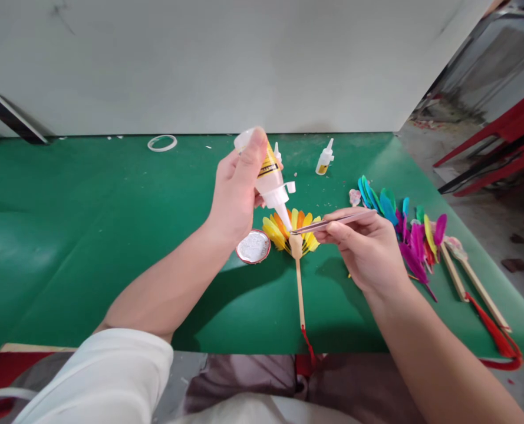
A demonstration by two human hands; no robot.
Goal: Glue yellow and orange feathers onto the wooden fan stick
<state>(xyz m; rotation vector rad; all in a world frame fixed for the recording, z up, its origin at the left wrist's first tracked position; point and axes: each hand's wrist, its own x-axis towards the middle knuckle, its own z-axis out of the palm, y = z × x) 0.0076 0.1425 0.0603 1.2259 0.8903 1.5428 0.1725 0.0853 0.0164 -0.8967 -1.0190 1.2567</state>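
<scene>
My left hand [235,191] is closed round a small white glue bottle [270,176], tipped so its nozzle points down at the head of a feather fan [288,231]. The fan has yellow and orange feathers, a wooden stick handle [300,288] and a red tassel [308,344] at the near table edge. My right hand [363,247] pinches metal tweezers [332,222], whose tips rest at the fan's hub beside the nozzle.
A round lid holding white paste [253,246] sits left of the fan. Loose coloured feathers [403,227] and finished stick fans [469,277] lie at the right. A second small glue bottle [325,159] and a white ring [161,142] stand on the green mat [89,224] near the wall.
</scene>
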